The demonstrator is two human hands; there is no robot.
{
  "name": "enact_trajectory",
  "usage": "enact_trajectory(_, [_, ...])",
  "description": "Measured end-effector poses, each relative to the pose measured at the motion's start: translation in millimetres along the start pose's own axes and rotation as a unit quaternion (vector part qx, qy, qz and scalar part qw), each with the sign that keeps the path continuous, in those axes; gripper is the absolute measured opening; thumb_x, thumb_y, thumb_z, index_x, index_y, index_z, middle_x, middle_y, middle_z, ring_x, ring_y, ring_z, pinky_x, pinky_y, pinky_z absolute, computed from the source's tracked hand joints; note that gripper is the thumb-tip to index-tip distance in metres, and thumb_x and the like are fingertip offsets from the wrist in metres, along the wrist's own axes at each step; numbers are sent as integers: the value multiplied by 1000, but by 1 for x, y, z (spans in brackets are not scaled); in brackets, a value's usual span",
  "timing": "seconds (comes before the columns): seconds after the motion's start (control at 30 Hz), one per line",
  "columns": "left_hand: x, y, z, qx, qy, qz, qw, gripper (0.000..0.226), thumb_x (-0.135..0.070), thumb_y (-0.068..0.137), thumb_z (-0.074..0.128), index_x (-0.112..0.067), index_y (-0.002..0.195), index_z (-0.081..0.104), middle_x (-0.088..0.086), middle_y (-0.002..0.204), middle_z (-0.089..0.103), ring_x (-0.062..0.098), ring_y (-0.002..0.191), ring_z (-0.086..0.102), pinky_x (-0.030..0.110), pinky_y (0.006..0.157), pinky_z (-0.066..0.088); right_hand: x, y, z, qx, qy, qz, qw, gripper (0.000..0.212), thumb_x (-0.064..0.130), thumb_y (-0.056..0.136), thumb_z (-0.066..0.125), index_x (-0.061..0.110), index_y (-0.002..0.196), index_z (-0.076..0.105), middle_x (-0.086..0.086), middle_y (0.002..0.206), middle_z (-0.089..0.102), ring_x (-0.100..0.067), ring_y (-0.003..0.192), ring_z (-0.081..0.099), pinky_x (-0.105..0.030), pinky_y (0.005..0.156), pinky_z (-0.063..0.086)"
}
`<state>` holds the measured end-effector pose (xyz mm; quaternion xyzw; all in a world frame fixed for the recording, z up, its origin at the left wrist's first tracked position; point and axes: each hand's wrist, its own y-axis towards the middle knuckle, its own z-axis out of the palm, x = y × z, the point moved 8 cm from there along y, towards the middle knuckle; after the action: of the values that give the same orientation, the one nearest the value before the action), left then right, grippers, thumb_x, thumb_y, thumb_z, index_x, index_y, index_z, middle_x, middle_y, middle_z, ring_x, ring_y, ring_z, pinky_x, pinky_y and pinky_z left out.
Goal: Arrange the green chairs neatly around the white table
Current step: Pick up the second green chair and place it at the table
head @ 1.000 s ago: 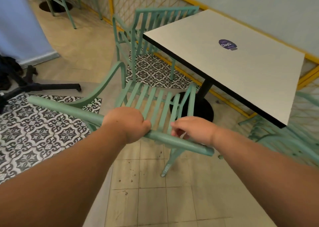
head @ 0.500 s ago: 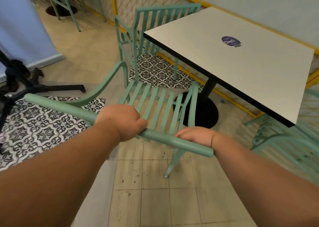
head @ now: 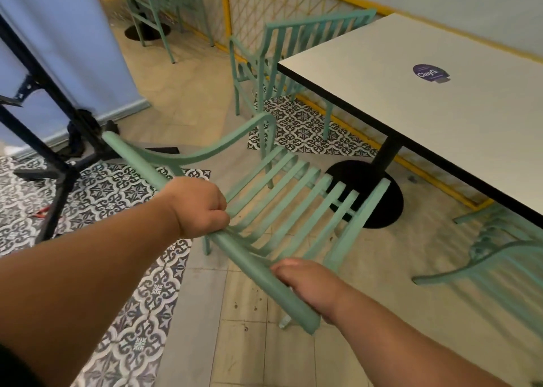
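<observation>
A green slatted chair [head: 282, 207] stands in front of me, facing the white table [head: 440, 113]. My left hand [head: 199, 207] grips the middle of its top backrest rail. My right hand [head: 308, 286] holds the same rail near its right end, fingers curled under it. A second green chair [head: 293, 54] sits at the table's far left side, tucked against it. Part of a third green chair [head: 505, 254] shows at the right, under the table's near edge.
The table's black round base [head: 367, 195] lies just beyond the held chair. A black metal stand [head: 58, 139] spreads its legs at the left. A yellow lattice fence [head: 293, 1] runs along the far wall. Another green chair [head: 152, 1] stands at the top left.
The held chair's backrest rail has swung, its right end now nearer me and lower. My right hand slid toward that end. The view has shifted left.
</observation>
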<state>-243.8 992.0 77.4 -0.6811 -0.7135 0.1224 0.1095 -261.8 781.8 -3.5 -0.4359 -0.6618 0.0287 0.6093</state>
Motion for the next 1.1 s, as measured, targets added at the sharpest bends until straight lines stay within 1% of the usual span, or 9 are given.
enact_trajectory(0.17, [15, -6, 0, 8, 19, -5, 1000, 50, -57, 60, 29, -17, 67, 58, 1, 59, 60, 22, 64, 61, 34, 65, 56, -6, 5, 25, -13, 110, 27, 993, 20, 36, 76, 65, 23, 82, 79, 10, 76, 72, -15, 81, 69, -52, 90, 58])
enact_trajectory(0.3, [19, -6, 0, -17, 15, -17, 1000, 46, -54, 65, 34, -16, 71, 62, 1, 60, 60, 22, 64, 60, 34, 64, 55, -6, 6, 20, -31, 122, -2, 992, 17, 24, 88, 66, 20, 79, 80, 9, 77, 72, -7, 80, 68, -33, 83, 56])
enact_trajectory(0.4, [21, -11, -3, -61, 10, -32, 998, 53, -57, 62, 26, -21, 72, 63, -1, 63, 61, 23, 71, 60, 37, 78, 51, -8, 7, 19, -39, 122, -6, 992, 26, 13, 93, 59, 17, 81, 82, 6, 81, 73, -7, 81, 68, -36, 88, 54])
enact_trajectory(0.5, [22, -18, 2, -46, 8, -103, 994, 58, -59, 68, 28, -38, 105, 67, -9, 113, 68, 22, 121, 54, 52, 113, 27, -6, 5, 19, -34, 126, -16, 991, 29, 11, 93, 59, 19, 77, 81, 4, 81, 70, -4, 78, 66, -27, 79, 54])
enact_trajectory(0.6, [26, -34, 4, -78, -128, -278, 949, 71, -53, 81, 54, -35, 148, 38, 9, 168, 15, 35, 155, 5, 63, 121, 4, -4, 2, 18, -32, 139, -21, 990, 25, 17, 91, 62, 24, 75, 80, 5, 83, 68, -2, 77, 64, -20, 75, 51])
enact_trajectory(0.7, [14, -59, 4, -235, -334, -384, 828, 85, -40, 85, 63, -18, 158, 25, 22, 167, -5, 39, 154, -4, 57, 125, 8, -7, 1, 16, -16, 136, -8, 991, 22, 21, 94, 61, 21, 87, 81, 6, 91, 72, -1, 86, 66, -20, 78, 51])
enact_trajectory(0.77, [4, -69, 12, -279, -380, -406, 783, 84, -27, 87, 60, -19, 160, 19, 24, 166, 1, 43, 150, 13, 54, 123, 20, -11, 1, 7, -17, 111, 9, 994, 23, 38, 89, 65, 23, 94, 81, 3, 101, 76, -5, 97, 67, -19, 78, 48])
enact_trajectory(0.87, [4, -64, 30, -263, -489, -426, 714, 74, -13, 93, 47, -26, 161, 20, 23, 149, 31, 35, 103, 49, 44, 90, 44, -22, 8, -24, -48, 73, 12, 996, 23, 39, 96, 62, 28, 106, 80, 7, 112, 74, 3, 103, 60, -11, 75, 41])
enact_trajectory(1.1, [7, -61, 31, -254, -468, -453, 715, 67, -10, 93, 47, -27, 155, 33, 18, 143, 39, 27, 92, 42, 37, 81, 35, -42, 51, -93, -124, -24, -2, 992, 24, 42, 98, 60, 33, 112, 76, 16, 120, 69, -5, 116, 57, -17, 82, 39])
